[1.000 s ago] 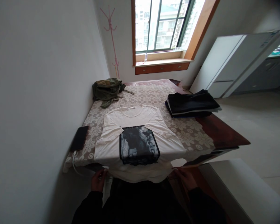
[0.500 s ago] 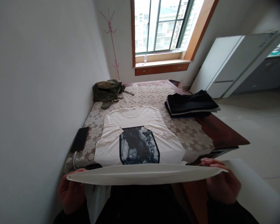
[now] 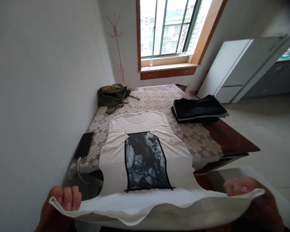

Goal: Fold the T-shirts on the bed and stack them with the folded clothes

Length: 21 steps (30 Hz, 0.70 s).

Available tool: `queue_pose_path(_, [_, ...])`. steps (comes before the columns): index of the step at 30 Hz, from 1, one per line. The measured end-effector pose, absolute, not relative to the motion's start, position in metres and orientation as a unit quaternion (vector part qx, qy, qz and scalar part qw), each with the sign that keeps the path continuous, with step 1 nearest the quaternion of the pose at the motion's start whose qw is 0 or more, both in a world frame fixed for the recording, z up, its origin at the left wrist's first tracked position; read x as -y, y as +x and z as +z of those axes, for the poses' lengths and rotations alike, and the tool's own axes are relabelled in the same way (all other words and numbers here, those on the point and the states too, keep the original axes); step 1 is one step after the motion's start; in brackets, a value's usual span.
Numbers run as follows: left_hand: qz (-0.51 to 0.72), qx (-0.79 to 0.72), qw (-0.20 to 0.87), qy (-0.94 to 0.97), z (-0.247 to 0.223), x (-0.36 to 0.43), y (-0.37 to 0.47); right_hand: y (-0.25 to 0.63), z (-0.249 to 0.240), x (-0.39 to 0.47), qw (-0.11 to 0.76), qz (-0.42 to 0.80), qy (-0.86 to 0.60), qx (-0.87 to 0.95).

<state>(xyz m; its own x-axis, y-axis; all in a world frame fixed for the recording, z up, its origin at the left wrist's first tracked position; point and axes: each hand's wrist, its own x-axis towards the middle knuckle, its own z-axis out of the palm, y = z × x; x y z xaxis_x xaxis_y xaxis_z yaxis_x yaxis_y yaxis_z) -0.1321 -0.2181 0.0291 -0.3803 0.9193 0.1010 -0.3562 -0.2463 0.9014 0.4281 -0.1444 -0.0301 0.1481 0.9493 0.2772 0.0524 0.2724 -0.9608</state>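
Observation:
A white T-shirt (image 3: 145,127) with a dark blue-black printed panel (image 3: 145,159) lies front-up on the table, collar toward the window. Its lower hem is lifted off the table edge and stretched toward me. My left hand (image 3: 59,209) pinches the hem's left corner, fingers curled over the cloth. My right hand (image 3: 251,199) grips the hem's right corner. The hem sags a little between both hands and hides my body below.
A lace tablecloth (image 3: 198,141) covers most of the dark wooden table (image 3: 232,141). A black phone (image 3: 84,144) with a white cable lies at the left edge. An olive bag (image 3: 112,93) sits at the far left, folded dark clothes (image 3: 198,109) at the right. A wall runs along the left.
Both hands rose from below the table edge, lifting the shirt's hem and pulling it up and toward me. The printed panel now shows at full length.

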Motion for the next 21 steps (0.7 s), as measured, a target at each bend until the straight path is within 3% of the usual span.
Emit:
queue_pose_path(3, [0.718, -0.463, 0.387, 0.348, 0.023, 0.208, -0.129, 0.423, -0.022, 0.135, 0.596, 0.421, -0.490, 0.476])
queue_pose_path(7, [0.738, -0.483, 0.330, 0.336, 0.035, 0.183, -0.128, 0.411, -0.004, 0.103, 0.676, 0.360, -0.497, 0.408])
queue_pose_path(13, [0.713, -0.564, 0.238, 0.342, 0.047, 0.096, -0.149, 0.402, 0.022, 0.003, 0.672, 0.314, -0.480, 0.468])
queue_pose_path(16, [0.671, -0.617, 0.199, 0.360, 0.033, 0.050, -0.158, 0.396, 0.017, -0.044, 0.568, 0.277, -0.542, 0.554])
queue_pose_path(19, [0.618, -0.641, 0.227, 0.394, 0.023, 0.027, -0.163, 0.395, 0.007, -0.068, 0.442, 0.242, -0.584, 0.636])
queue_pose_path(21, [0.604, -0.632, 0.246, 0.418, 0.027, 0.022, -0.168, 0.399, 0.007, -0.076, 0.432, 0.248, -0.573, 0.650])
